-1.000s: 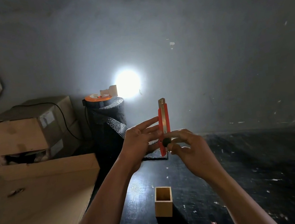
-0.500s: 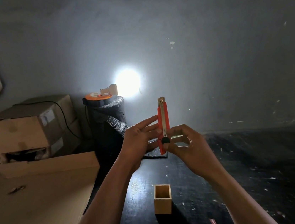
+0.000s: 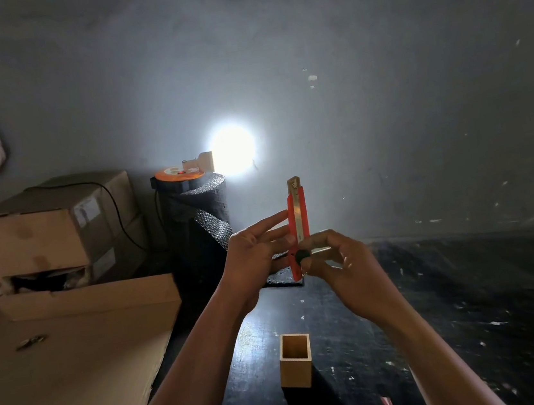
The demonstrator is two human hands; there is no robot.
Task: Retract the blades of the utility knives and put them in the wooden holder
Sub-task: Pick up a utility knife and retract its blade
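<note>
I hold a red utility knife [image 3: 297, 213] upright in front of me, a short metal tip showing above its red body. My left hand [image 3: 258, 250] steadies it from the left, fingers stretched along its side. My right hand [image 3: 340, 260] pinches its lower part, thumb on the black slider knob. The square wooden holder [image 3: 295, 363] stands open-topped on the dark table [image 3: 441, 315], below and in front of both hands, with nothing visible inside.
A large cardboard sheet [image 3: 70, 367] covers the left. Cardboard boxes [image 3: 47, 229] are stacked behind it. A black roll with an orange cable reel on top [image 3: 193, 218] stands against the wall beside a bright lamp [image 3: 232, 149].
The knife's exposed metal tip looks slightly shorter than a second ago. Both hands and the knife have stayed at nearly the same spot.
</note>
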